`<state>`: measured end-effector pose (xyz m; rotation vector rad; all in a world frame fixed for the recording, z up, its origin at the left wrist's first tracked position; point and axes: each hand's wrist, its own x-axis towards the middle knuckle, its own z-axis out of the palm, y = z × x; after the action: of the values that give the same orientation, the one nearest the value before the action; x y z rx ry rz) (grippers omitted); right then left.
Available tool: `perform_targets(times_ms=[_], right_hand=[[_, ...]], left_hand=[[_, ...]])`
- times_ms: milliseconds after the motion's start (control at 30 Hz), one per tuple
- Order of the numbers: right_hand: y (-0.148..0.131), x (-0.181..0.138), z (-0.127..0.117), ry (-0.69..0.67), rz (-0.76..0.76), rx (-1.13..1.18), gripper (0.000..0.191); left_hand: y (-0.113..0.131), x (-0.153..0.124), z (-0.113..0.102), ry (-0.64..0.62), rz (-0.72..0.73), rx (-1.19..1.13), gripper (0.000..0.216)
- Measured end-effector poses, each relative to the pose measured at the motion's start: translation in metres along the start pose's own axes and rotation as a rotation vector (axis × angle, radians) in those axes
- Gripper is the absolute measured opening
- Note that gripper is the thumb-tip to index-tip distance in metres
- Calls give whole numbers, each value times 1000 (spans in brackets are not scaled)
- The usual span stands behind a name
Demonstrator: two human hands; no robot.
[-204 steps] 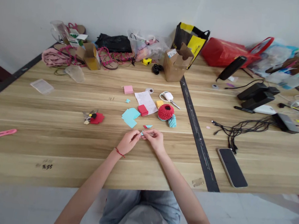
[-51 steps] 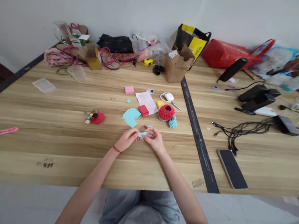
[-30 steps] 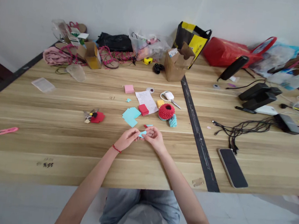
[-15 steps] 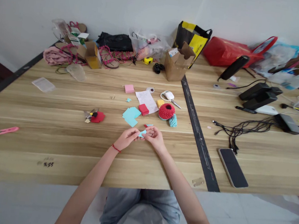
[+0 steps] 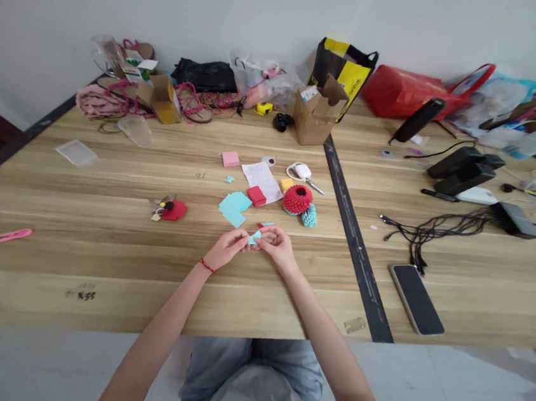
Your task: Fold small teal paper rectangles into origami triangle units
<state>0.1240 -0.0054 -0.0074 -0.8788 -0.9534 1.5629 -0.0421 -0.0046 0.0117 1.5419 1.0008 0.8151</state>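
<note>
Between my two hands is a small piece of light blue paper (image 5: 254,238), folded. My left hand (image 5: 228,248), with a red cord at the wrist, pinches its left end. The fingers of my right hand (image 5: 277,245) are closed on its right end. Just beyond them lies a small red and blue folded piece (image 5: 265,225), partly hidden by my right hand. Blue paper sheets (image 5: 234,208) lie fanned out past my left hand. Near them are a red paper stack (image 5: 256,195) and a red and blue model of folded paper pieces (image 5: 297,199).
A written sheet (image 5: 261,179), a pink paper stack (image 5: 230,159) and a yellow one (image 5: 286,184) lie farther back. Pink snips (image 5: 11,236) are at far left. To the right are a phone (image 5: 417,300) and black cables (image 5: 430,233). A cardboard box (image 5: 316,116) stands at the back.
The blue paper between my fingers looks slightly flatter and narrower. Both hands stay almost in the same place, and the whole view has shifted very slightly.
</note>
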Motion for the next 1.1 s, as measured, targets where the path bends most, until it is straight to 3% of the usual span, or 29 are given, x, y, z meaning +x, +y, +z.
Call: perform_targets(times_ms=[333,667,833,1100], right_hand=[[0,1,-1,37,-35,-19,29],[-2,1,0,43,40,-30,27],[-1,1,1,52,35,-52,28],[1,1,0,17,50,-13,26]], left_hand=[[-7,1,2,-7,-20,72,29],[-5,0,3,20,15,107,24],[-4,-1,6,175,130,154,20],[1,-3,10,280,362,410,21]])
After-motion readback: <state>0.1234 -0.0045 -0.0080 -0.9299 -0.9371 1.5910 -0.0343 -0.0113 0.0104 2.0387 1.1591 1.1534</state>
